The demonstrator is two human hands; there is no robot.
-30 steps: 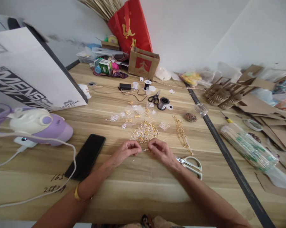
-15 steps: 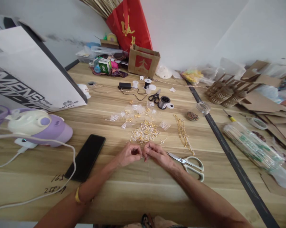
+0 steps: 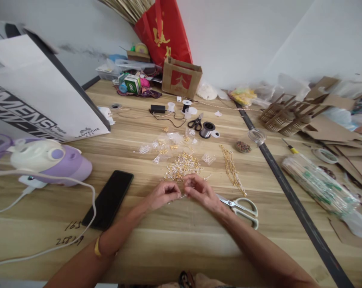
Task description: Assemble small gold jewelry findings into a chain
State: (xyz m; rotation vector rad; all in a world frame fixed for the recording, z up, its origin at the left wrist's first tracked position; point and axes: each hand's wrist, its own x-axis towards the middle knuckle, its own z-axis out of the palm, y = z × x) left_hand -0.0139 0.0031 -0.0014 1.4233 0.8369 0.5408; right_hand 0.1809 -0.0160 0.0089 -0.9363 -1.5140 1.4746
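My left hand (image 3: 162,195) is closed in a pinch on a thin silvery strand (image 3: 182,196), with a bit of it hanging below the fingers. Its exact kind is too small to make out. My right hand (image 3: 202,193) pinches the strand's other end, fingertips just apart from the left ones. Right beyond both hands lies a pile of gold and silver beads (image 3: 183,166). White-handled scissors (image 3: 244,209) rest beside my right wrist, the blades partly hidden by it. Gold chains (image 3: 230,168) lie further right.
A black phone (image 3: 109,200) lies left of my left forearm, near a white cable (image 3: 92,196). Small bags of findings (image 3: 175,138), black scissors (image 3: 196,122) and a wire spool (image 3: 207,129) are beyond the beads. A bowl of brown beads (image 3: 243,147) stands at right.
My right hand has shifted slightly up and right, its fingers rising from the left fingertips. More of the silvery strand shows between the hands. My left hand has barely moved.
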